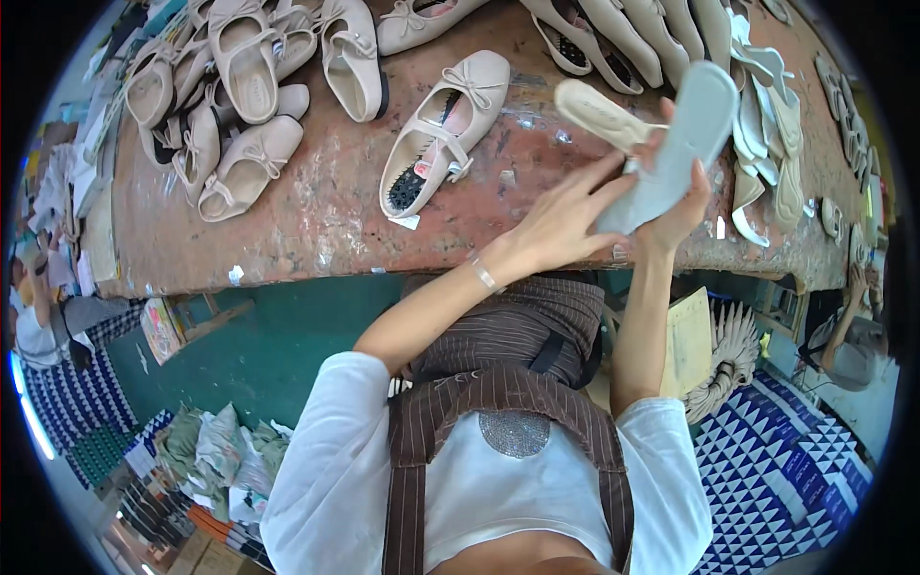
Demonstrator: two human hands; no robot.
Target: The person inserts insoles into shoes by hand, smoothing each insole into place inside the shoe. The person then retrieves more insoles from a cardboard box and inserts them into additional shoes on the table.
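Seen from above, a person in a white top and brown striped overalls works at a worn reddish workbench (316, 220) strewn with beige ballet-style flats. The right hand (676, 206) is closed around the lower end of a pale grey-white insole (676, 153), holding it tilted up over the bench's near edge, its toe end toward the far side. The left hand (561, 225) reaches across with fingers spread and extended, fingertips touching the insole's lower left edge; a thin bracelet (485, 275) circles that wrist. Just behind the insole a second, cream-coloured sole piece (604, 115) juts out to the left; what supports it cannot be told. A single beige shoe with a bow and strap (446, 129) lies on the bench to the left of the hands, and a heap of similar shoes (240, 105) sits at the far left. A row of pale soles and straps (767, 125) lines the bench's right side
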